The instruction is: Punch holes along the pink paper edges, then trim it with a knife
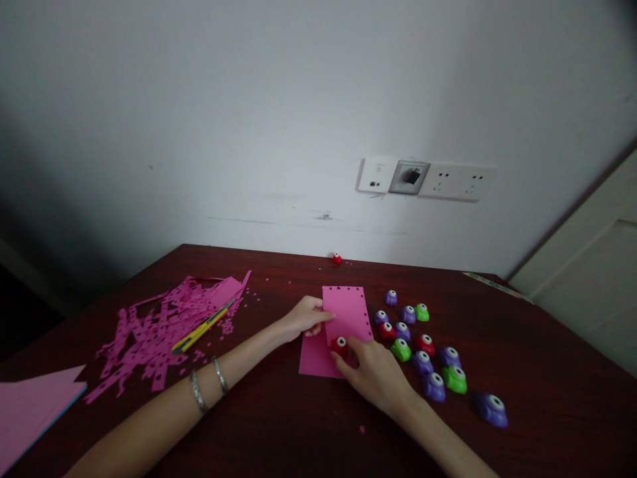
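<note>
Pink paper (350, 317) against red punch (339, 348)

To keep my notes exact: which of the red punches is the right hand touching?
The red punch at the near edge of the punched pink card. Only it meets the right hand; two other reds stand right of the card, one far back.

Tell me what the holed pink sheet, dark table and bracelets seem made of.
Pink sheet: matte paper or thin card; straight edges, small holes.
Table: wood or wood-look laminate, slightly satiny; reddish-brown, grain-like streaks.
Bracelets: probably shiny metal; silvery with bright glints.
</note>
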A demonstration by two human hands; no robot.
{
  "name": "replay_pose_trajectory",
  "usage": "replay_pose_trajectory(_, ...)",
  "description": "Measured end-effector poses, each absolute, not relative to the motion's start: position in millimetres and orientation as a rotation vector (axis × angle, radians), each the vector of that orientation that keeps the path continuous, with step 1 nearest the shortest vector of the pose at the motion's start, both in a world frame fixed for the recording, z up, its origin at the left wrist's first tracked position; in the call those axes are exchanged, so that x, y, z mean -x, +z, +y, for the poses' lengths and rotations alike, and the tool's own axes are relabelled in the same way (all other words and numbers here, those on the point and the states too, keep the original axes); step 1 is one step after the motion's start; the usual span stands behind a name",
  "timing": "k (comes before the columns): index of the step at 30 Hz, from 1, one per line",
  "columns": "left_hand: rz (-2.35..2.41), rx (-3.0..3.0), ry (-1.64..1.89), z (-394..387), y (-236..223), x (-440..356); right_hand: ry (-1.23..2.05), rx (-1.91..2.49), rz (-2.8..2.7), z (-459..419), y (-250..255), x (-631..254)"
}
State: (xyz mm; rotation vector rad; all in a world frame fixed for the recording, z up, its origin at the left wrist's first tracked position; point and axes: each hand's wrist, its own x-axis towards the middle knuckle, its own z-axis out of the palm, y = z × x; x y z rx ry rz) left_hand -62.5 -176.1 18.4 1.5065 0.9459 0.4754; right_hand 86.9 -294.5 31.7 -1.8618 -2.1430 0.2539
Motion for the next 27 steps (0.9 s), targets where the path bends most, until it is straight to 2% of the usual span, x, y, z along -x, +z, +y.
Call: replay_pose_trajectory(27, 0.813, -1.674, 0.627, -176, 31, 68, 0.14, 1.908, -2.062, -294, 36, -88)
